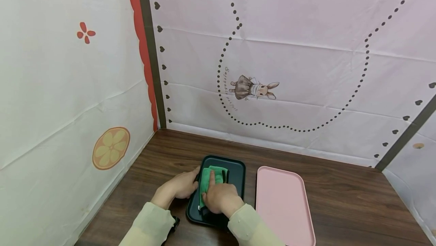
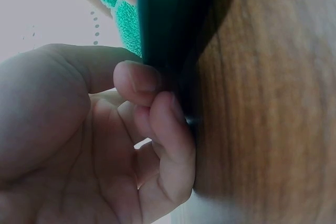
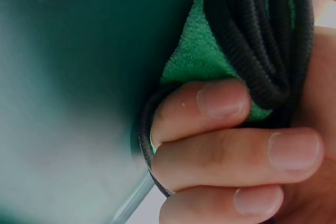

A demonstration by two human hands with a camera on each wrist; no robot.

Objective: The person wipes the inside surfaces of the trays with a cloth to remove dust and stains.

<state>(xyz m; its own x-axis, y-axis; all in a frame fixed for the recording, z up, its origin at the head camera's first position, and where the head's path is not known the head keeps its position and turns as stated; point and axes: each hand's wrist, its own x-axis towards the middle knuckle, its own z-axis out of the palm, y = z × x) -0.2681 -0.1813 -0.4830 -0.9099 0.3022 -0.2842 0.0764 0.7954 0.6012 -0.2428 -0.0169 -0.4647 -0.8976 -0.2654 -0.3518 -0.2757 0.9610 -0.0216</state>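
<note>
Left hand [image 1: 182, 185] pinches the edge of the dark tray [image 1: 237, 172] on the counter [image 1: 344, 196], probably to steady it; right hand [image 1: 219, 197] grips the folded cloth [image 1: 205, 181] on that tray (index finger laid straight along it, likely for pressure); the pink tray [image 1: 282, 200] lies just beside.

Two forearms [image 1: 151, 223] extended forward, left hand [image 1: 181, 184] with fingers [image 2: 172, 135] bent and thumb tip [image 2: 137, 82] close against them, right hand [image 1: 221, 197] beside it, index finger [image 1: 212, 179] stretched straight ahead, other three fingers [image 3: 220, 156] curled inward
</note>
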